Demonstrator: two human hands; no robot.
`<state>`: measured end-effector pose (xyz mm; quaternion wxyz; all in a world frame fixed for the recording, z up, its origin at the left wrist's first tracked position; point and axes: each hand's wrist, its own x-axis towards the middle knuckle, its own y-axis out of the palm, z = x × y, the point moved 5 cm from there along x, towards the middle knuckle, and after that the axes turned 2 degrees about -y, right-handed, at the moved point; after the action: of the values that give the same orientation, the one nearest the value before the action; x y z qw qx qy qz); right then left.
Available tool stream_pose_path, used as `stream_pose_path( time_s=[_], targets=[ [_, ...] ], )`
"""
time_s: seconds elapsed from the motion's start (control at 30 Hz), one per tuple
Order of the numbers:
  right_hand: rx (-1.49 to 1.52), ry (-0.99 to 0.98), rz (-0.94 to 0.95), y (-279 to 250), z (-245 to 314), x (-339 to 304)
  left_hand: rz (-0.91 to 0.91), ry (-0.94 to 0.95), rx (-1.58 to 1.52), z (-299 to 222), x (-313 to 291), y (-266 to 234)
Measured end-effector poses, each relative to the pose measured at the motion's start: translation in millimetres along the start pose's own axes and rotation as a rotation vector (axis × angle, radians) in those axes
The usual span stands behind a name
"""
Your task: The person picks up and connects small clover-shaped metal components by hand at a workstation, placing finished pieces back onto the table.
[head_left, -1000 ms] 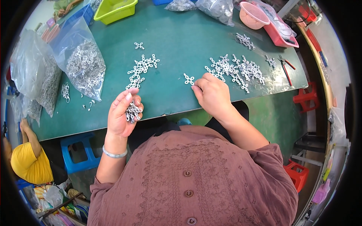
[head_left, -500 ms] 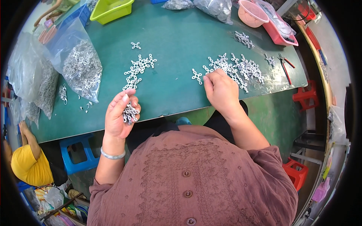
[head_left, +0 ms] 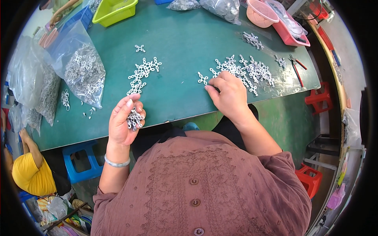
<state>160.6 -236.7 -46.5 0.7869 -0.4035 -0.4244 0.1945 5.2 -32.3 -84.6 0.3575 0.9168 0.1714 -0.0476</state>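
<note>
My left hand (head_left: 125, 120) is closed around a bunch of small silver cross-shaped ring pieces (head_left: 135, 119), above the table's near edge. Loose pieces of the same kind (head_left: 138, 76) lie in a patch just beyond it, with one single piece (head_left: 139, 48) farther off. My right hand (head_left: 228, 94) is low over the table, its thumb and forefinger slightly apart at the edge of a lone cross piece (head_left: 202, 78). Whether they touch that piece I cannot tell. A larger spread of cross pieces (head_left: 256, 70) lies behind and right of this hand, partly hidden by it.
On the green table (head_left: 173, 47) lie a clear bag of metal pieces (head_left: 84, 72), red-handled pliers (head_left: 297, 70) and a small heap (head_left: 252, 40). A green basket (head_left: 115, 13) and pink tray (head_left: 291, 33) stand far back. Someone in yellow (head_left: 31, 173) is at left.
My right hand has moved slightly left toward the lone cross piece, and its thumb has stretched out. My left hand keeps its bunch in nearly the same place. The whole view has shifted slightly.
</note>
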Motion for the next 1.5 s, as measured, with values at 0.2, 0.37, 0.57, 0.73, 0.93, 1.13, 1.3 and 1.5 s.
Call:
stream_pose_path(
  time_s=[0.2,0.37,0.57,0.73,0.93,1.13,1.3,1.5],
  targets=[
    [0.004,-0.112,-0.012,8,13,8,-0.026,0.007,-0.01,-2,-3,-2],
    [-0.19,-0.065,-0.031,8,-1,11,-0.029,-0.011,-0.157,-10,-9,-16],
    [0.098,-0.161,0.106,18,42,37,0.071,0.047,-0.471,-19,-17,-37],
    [0.224,-0.337,0.202,70,88,70,0.102,0.036,-0.571,-16,-15,-35],
    [0.218,-0.416,0.22,96,105,79,-0.037,0.042,-0.432,-37,-23,-37],
    [0.394,-0.327,0.18,88,98,83,-0.037,0.343,0.011,-153,-14,-7],
    [0.315,-0.414,0.243,93,104,80,-0.267,0.784,0.672,-281,24,14],
    [0.358,-0.428,0.237,86,99,74,-0.562,0.08,1.343,-293,71,-11]
  ],
)
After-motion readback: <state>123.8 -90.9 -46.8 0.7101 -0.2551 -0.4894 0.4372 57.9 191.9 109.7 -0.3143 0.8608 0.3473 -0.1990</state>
